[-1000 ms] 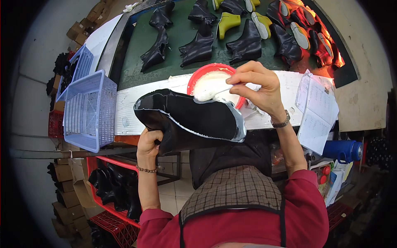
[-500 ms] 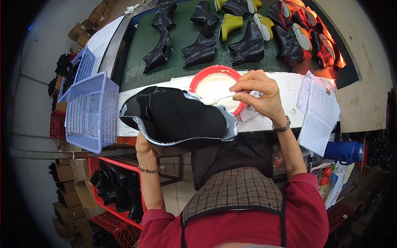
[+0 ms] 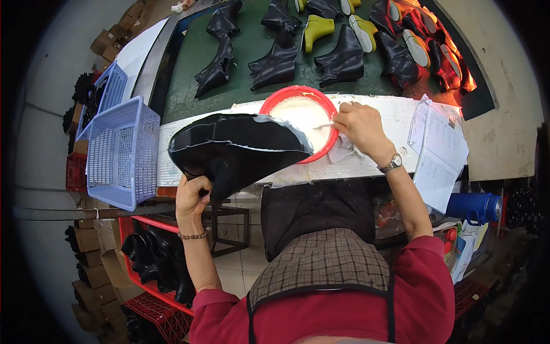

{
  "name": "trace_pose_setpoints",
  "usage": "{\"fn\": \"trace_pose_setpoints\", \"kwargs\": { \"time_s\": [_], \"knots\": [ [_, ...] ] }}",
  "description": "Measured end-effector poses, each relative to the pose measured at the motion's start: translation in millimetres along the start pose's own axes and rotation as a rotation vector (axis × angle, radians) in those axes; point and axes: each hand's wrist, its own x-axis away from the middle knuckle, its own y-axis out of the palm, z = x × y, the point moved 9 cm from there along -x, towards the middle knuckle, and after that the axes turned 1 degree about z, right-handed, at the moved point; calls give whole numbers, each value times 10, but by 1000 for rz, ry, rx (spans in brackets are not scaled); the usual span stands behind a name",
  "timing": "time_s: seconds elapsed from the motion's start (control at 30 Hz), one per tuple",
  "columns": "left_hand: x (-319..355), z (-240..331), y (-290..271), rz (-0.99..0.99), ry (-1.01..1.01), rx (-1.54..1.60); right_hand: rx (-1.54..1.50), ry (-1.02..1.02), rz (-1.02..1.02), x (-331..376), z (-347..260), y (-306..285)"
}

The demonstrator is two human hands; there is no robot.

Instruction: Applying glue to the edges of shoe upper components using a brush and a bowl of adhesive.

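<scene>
My left hand (image 3: 192,198) grips a black boot upper (image 3: 240,135) from below, fingers closed round its lower side. Whitish paste coats the edge of the upper, which lies tilted with its far end beside a red bowl (image 3: 267,103). White creamy paste (image 3: 298,113) fills much of that bowl. Between the fingers of my right hand (image 3: 362,129), at the bowl's right rim, is a thin pale-handled brush (image 3: 324,125). Its tip dips into the paste, so the head is hidden.
Black boot uppers (image 3: 278,63) and yellow boots (image 3: 317,31) lie on a green surface (image 3: 243,63) beyond the white board (image 3: 378,109). A blue basket (image 3: 123,152) stands left. Papers (image 3: 441,155) and a blue flask (image 3: 474,207) are at right. A red crate (image 3: 166,295) sits lower left.
My right hand has drawn the brush off the upper's edge and into the paste. My left hand has turned the upper, so more of its black outer side shows.
</scene>
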Motion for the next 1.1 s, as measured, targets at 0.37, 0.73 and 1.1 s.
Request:
{"fn": "trace_pose_setpoints", "kwargs": {
  "time_s": [0.37, 0.73, 1.1],
  "knots": [
    [36, -180, 397, -202, -149, -5, -824, -155, 218, -366, -524, -775],
    [110, -77, 486, -249, -145, 35, -865, 0, 174, -250, -342, -629],
    [277, -109, 832, -358, -247, -135, -768, -256, 55, -518, -654, -748]
  ]
}}
